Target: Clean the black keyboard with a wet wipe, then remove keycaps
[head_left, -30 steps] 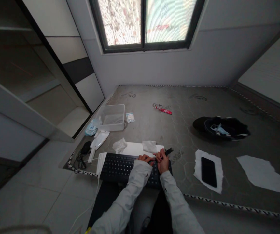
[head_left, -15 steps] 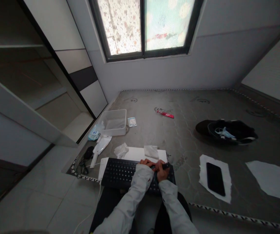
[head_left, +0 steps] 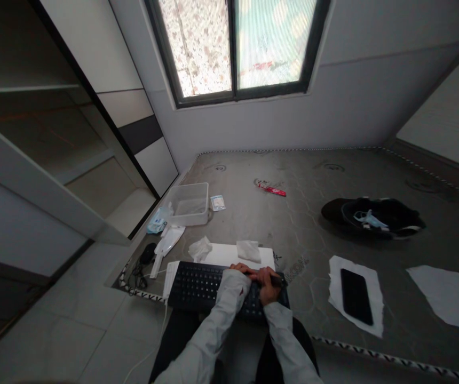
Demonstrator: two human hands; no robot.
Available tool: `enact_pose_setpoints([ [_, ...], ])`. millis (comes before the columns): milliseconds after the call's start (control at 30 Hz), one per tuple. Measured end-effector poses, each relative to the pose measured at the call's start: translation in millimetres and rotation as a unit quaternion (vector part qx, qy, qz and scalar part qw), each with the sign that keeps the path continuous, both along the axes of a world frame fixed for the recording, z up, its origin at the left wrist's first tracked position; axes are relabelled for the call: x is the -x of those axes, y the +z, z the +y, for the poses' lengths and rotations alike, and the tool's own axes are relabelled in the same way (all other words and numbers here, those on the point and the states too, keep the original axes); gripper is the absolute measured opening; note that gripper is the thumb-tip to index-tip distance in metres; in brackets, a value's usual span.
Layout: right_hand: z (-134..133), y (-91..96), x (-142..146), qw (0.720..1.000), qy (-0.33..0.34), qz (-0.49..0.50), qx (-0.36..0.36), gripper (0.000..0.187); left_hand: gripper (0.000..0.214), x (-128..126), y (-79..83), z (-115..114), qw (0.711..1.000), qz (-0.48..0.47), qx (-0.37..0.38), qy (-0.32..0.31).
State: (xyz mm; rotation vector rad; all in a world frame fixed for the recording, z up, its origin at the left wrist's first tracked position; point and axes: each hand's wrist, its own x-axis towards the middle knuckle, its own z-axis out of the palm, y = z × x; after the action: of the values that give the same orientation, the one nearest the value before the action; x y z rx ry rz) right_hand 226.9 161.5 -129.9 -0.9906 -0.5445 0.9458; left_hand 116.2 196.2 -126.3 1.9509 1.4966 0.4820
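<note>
A black keyboard [head_left: 195, 285] lies at the mattress's near edge, its front side over my lap. My left hand [head_left: 240, 269] is over the keyboard's upper right part. Its fingers are closed and meet the right hand; what they hold is too small to make out. Beside it, my right hand [head_left: 268, 288] is wrapped round a dark slim object [head_left: 278, 280] that sticks out to the right above the keys. Its exact kind does not show. Behind the keyboard lie a white sheet [head_left: 225, 255], a crumpled tissue [head_left: 200, 249] and a folded tissue [head_left: 248, 250].
A clear plastic box [head_left: 189, 217], a small packet [head_left: 217, 202] and a black mouse [head_left: 148, 253] are at the left. A red item [head_left: 274, 190] lies farther back. To the right are a black cap [head_left: 373, 216], a phone [head_left: 356, 296] on tissue and another tissue [head_left: 448, 298].
My right hand has shifted slightly right and down over the keys, with the dark slim object. The left hand stays nearly in place. The whole view has moved a little.
</note>
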Motion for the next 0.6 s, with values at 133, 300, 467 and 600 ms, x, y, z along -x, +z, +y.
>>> enact_pose_setpoints([
  [133,-7,18.9,-15,0.998,-0.047,-0.05,-0.012,0.057,0.012,0,2.0,-2,0.993,-0.103,0.012,0.059],
  [300,-17,46.1,-36,0.953,0.04,-0.299,0.014,0.029,0.019,2,2.9,-4,0.968,-0.232,0.042,0.091],
  [467,-24,46.9,-38,0.895,0.114,-0.428,0.049,0.018,0.034,7,2.3,-12,0.937,-0.336,0.048,0.083],
  [600,-28,38.3,-34,0.887,0.113,-0.443,0.057,0.025,0.034,8,7.1,-21,0.912,-0.392,0.075,0.09],
])
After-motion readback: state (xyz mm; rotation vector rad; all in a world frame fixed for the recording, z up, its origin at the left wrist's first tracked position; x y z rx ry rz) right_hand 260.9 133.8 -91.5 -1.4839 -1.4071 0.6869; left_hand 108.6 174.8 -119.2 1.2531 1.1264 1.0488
